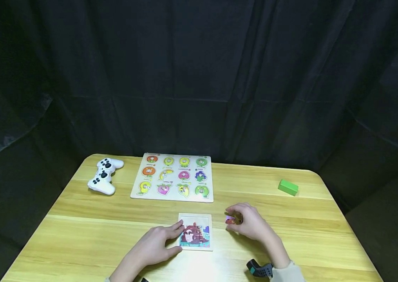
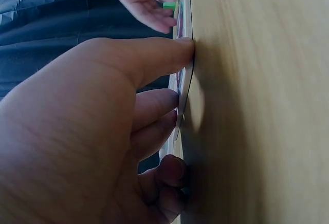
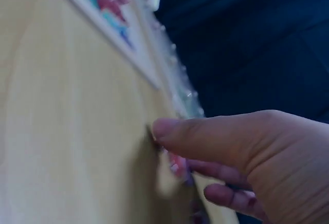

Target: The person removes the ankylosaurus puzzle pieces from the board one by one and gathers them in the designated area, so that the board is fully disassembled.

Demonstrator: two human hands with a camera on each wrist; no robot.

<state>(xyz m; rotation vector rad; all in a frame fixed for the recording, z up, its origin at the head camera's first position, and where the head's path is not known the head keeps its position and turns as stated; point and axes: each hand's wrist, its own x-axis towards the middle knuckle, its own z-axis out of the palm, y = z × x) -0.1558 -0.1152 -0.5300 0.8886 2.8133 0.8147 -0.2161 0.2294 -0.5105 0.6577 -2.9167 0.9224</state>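
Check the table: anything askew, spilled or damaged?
Nothing spilled or visibly damaged. One gap: the small picture puzzle has a bare area along its far edge, so it looks unfinished. The white game controller lies aslant left of the fruit board; probably harmless.

Head view fairly crisp: white glare low-centre on pale yellow wood-grain tabletop [image 1: 79, 235], black fabric curtain [image 1: 199, 78] dim. Left wrist dim, shadow along tabletop. Right wrist: square white-framed jigsaw board [image 3: 141, 62] blurred.
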